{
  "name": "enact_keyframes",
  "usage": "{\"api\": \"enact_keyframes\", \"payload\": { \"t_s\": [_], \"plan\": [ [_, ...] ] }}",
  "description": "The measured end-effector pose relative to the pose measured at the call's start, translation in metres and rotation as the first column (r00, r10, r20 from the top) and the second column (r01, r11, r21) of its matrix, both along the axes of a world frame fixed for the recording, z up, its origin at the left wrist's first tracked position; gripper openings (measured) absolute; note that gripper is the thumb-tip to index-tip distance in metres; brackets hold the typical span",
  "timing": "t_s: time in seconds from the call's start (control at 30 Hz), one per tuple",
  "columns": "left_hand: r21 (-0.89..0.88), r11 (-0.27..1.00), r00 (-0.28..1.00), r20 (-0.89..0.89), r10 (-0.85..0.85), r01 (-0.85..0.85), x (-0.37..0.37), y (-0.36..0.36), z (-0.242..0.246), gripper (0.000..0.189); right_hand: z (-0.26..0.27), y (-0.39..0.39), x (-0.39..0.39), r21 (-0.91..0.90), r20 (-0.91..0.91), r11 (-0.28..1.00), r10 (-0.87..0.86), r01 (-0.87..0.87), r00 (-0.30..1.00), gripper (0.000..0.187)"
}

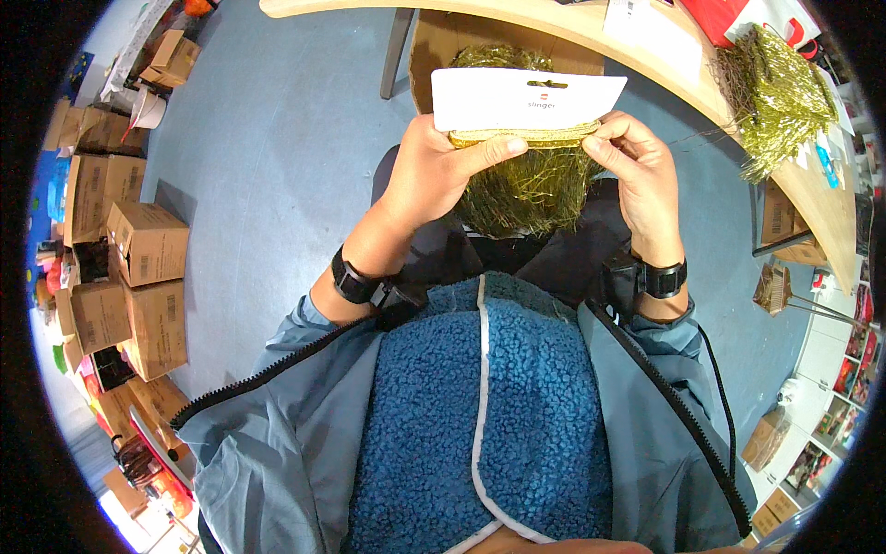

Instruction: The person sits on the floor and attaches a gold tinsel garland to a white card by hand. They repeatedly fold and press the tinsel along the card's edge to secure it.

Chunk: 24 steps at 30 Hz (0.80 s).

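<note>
A white printed header card (522,104) with a hanging slot stands across the top of a folded gold tinsel garland (529,187). My left hand (443,163) grips the left part of the fold, thumb lying along a gold band (547,137) at the card's lower edge. At the right end of that band, my right hand (640,163) pinches it between thumb and fingers. The tinsel strands hang below the card, above my lap. Behind the card, more gold tinsel (502,55) shows in an open cardboard box (574,59).
A curved wooden table (664,73) runs ahead and to the right, bearing a heap of gold tinsel (782,104), papers and a blue-handled item (826,166). Stacked cardboard boxes (149,249) stand at the left. A dustpan or broom (772,289) is on the right-hand floor.
</note>
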<state>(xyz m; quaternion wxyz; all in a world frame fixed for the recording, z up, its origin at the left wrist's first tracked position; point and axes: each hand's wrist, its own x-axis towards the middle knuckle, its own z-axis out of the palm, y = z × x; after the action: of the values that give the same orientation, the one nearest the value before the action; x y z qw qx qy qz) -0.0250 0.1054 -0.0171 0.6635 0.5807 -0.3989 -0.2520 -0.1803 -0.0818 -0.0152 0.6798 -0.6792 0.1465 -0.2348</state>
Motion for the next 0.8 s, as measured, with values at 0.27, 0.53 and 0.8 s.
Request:
{"api": "enact_keyframes", "payload": {
  "t_s": [0.27,0.53,0.8],
  "plan": [
    [0.071,0.996,0.993,-0.111,-0.038,0.047,0.000,-0.005,-0.007,0.034,-0.004,0.007,0.004,0.055,0.027,0.987,-0.151,0.149,0.988,0.006],
    [-0.070,0.943,0.912,0.242,0.331,-0.324,0.004,-0.004,-0.019,0.088,-0.002,0.006,0.004,0.050,0.089,0.952,-0.306,0.302,0.948,0.004],
    [-0.183,0.935,0.353,0.890,0.289,-0.305,-0.014,-0.004,-0.007,0.041,0.006,0.010,0.004,0.083,0.170,0.933,-0.359,0.350,0.917,0.005]
  ]
}}
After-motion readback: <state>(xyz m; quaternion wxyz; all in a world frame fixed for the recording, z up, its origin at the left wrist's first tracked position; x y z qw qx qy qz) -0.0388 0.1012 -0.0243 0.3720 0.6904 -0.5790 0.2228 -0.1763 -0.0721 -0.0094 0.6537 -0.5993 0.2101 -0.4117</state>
